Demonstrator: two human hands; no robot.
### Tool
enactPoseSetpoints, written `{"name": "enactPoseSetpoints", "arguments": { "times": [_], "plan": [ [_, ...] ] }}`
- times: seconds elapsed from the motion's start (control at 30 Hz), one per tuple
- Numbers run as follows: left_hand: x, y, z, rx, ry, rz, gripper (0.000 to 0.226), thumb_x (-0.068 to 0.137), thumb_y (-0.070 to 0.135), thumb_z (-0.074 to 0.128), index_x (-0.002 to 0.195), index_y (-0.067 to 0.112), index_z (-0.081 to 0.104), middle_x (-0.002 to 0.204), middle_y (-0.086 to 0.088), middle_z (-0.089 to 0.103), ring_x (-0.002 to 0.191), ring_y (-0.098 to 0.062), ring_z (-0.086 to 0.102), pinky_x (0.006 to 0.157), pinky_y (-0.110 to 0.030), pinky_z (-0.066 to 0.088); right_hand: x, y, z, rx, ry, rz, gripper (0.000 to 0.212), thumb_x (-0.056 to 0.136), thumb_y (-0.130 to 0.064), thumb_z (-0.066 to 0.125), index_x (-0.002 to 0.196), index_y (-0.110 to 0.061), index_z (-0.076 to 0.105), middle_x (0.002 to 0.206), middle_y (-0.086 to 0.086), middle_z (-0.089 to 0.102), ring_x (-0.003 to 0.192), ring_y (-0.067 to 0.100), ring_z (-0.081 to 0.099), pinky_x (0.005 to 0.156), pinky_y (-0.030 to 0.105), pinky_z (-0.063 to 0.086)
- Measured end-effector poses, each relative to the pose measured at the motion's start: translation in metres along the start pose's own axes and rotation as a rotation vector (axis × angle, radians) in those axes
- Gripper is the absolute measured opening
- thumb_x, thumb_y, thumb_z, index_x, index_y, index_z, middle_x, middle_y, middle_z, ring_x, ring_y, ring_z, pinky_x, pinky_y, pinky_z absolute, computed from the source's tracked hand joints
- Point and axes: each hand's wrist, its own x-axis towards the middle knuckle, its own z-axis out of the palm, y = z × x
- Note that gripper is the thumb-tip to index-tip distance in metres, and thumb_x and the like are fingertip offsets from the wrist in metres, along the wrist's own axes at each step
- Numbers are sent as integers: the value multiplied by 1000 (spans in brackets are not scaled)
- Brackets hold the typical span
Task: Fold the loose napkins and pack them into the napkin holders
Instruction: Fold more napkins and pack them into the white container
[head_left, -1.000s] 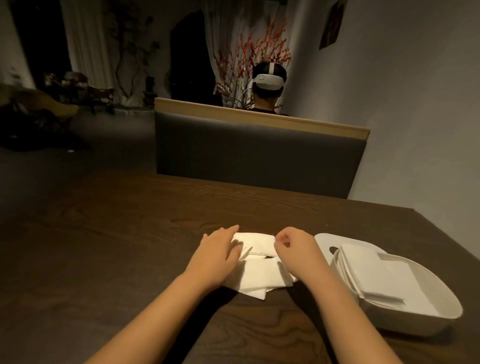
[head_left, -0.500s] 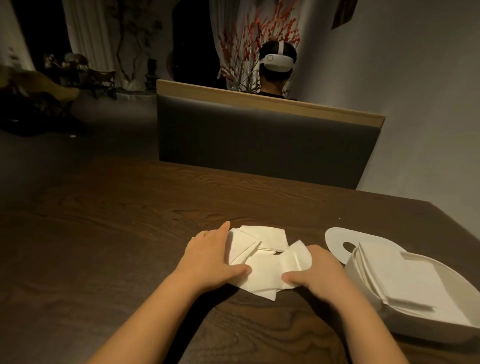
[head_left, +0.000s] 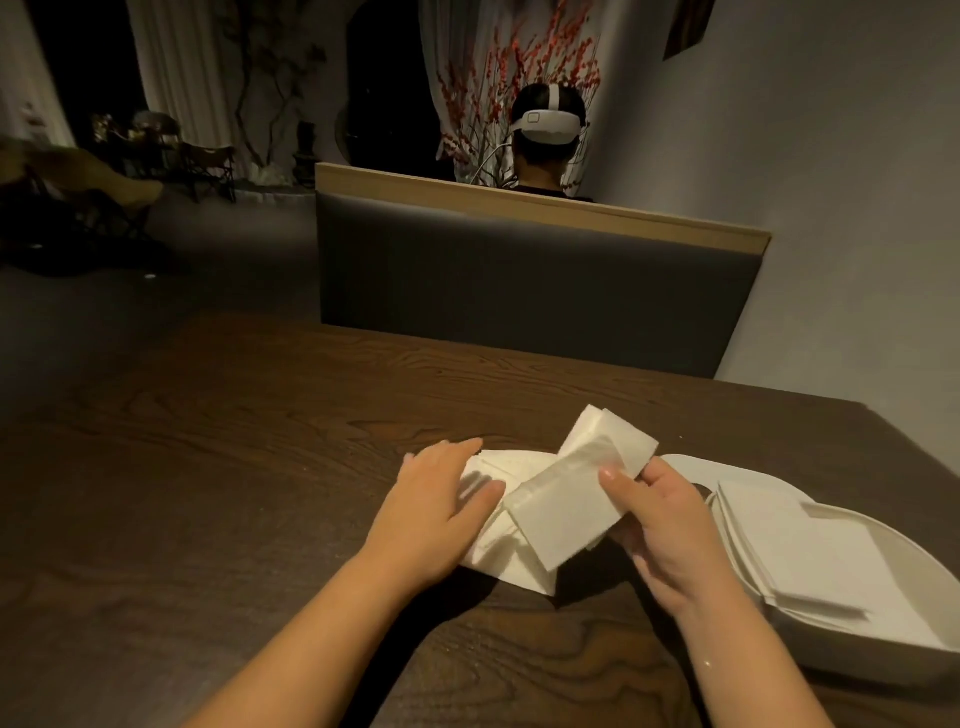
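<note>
Napkins (head_left: 571, 499) pinched in right hand (head_left: 660, 525).

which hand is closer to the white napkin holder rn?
Right. The right hand grips a folded napkin bundle right beside the white napkin holder, near its rim. The left hand rests on the loose napkins, further away across the pile.

Two bare hands work over one dark wooden table (head_left: 260, 467): the left hand (head_left: 431, 512) and the right hand (head_left: 660, 525). One white oval plastic napkin holder (head_left: 883, 649) sits at the table's right edge. The white paper napkins (head_left: 566, 499) overlap too much to count.
</note>
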Motion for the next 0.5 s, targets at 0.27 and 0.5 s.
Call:
{"name": "enactPoseSetpoints", "arguments": {
  "times": [0.27, 0.5],
  "plan": [
    [-9, 27, 5, -999, -377, -284, 53, 88, 47, 58, 133, 17, 59, 108, -1, 75, 99, -21, 72, 90, -43, 57, -11, 6, 14, -206, -239, 1, 23, 87, -10, 68, 109, -11, 62, 92, 1, 77, 88, 20, 74, 68, 28, 60],
    [-11, 35, 8, -1249, -268, -530, 35, 108, 29, 39, 139, 14, 49, 109, -11, 76, 96, -25, 75, 68, -36, 61, -2, 20, 16, -469, 19, -67, 8, 85, -22, 76, 87, -17, 70, 84, 2, 72, 81, 18, 67, 75, 34, 56]
  ]
}}
